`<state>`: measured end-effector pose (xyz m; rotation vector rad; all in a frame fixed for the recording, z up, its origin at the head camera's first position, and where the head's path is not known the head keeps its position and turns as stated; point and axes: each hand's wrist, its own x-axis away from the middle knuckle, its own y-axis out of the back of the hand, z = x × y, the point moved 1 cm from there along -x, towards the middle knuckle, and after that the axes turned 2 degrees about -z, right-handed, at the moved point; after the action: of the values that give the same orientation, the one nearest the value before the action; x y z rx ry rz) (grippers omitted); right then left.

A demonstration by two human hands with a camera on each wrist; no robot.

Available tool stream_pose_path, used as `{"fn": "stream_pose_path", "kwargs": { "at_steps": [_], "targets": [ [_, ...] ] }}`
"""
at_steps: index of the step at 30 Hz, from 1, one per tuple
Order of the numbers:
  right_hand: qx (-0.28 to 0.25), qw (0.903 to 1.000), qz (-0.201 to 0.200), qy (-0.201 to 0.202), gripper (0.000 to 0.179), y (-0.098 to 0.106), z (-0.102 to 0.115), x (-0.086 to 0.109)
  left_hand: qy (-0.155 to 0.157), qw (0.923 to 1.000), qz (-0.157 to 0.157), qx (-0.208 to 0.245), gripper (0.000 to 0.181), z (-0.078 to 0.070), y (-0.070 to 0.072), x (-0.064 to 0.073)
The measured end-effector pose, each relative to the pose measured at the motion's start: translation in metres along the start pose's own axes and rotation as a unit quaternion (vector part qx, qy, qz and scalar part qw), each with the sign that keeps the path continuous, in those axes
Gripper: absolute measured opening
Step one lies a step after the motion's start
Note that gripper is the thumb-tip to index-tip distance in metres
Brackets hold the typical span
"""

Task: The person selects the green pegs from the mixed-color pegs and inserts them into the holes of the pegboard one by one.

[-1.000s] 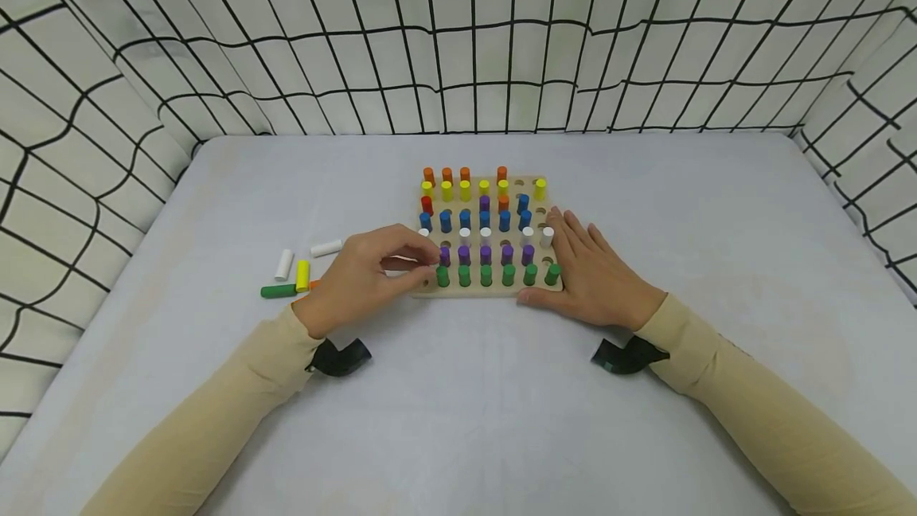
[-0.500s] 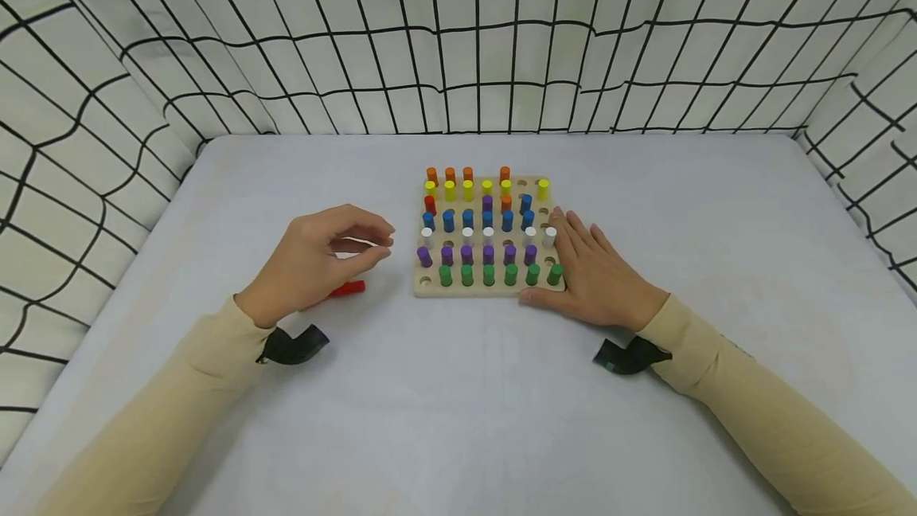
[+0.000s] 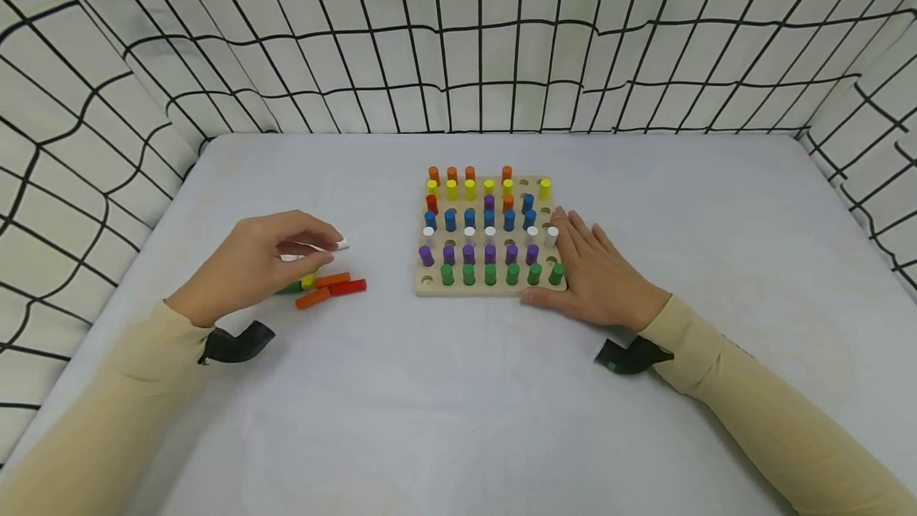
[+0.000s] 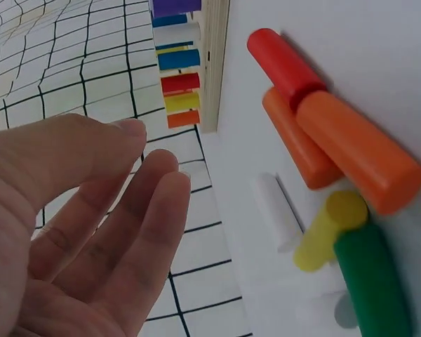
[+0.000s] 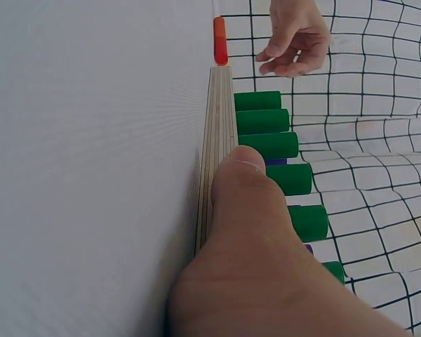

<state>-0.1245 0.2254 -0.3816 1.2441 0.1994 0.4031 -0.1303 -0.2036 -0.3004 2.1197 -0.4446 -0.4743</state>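
Note:
My left hand [image 3: 247, 265] hovers over loose pegs left of the board, thumb and fingers apart with nothing between them. Below it lie a red peg [image 4: 284, 67], two orange pegs [image 4: 361, 151], a yellow peg [image 4: 330, 232], a green peg [image 4: 374, 281] and a white peg [image 4: 275, 210]. Along the right side of the wooden pegboard [image 3: 466, 291] rests my right hand [image 3: 600, 279], fingers extended and thumb against the front edge. Rows of pegs stand in the board, among them green pegs [image 3: 490, 275], purple pegs [image 3: 469, 254] and blue pegs [image 3: 469, 219].
A white-covered table [image 3: 458, 404] carries everything. White walls with a black grid [image 3: 458, 46] rise behind it and at both sides. Several holes in the board hold no peg, including the front-left hole [image 3: 427, 280].
My left hand has moved left from the board's left edge to above the loose pegs. A purple peg now stands at the left end of its row. The right hand has stayed put.

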Motion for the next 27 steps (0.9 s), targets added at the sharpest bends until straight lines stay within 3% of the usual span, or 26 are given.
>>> {"fn": "stream_pose_path", "kwargs": {
  "at_steps": [12,22,27],
  "targets": [
    [-0.004,1.0000,0.004,-0.003,0.120,0.001,0.001,0.000,0.060,0.9949,0.024,-0.078,0.031,0.025,0.016,0.025],
    [0.000,1.0000,0.006,-0.006,0.121,-0.001,0.001,0.000,0.066,0.9910,0.066,-0.096,0.031,0.038,0.015,0.036],
    [-0.001,1.0000,0.003,-0.007,0.121,-0.002,0.000,-0.001,0.069,0.9896,0.069,-0.105,0.033,0.039,0.014,0.038]
  ]
}}
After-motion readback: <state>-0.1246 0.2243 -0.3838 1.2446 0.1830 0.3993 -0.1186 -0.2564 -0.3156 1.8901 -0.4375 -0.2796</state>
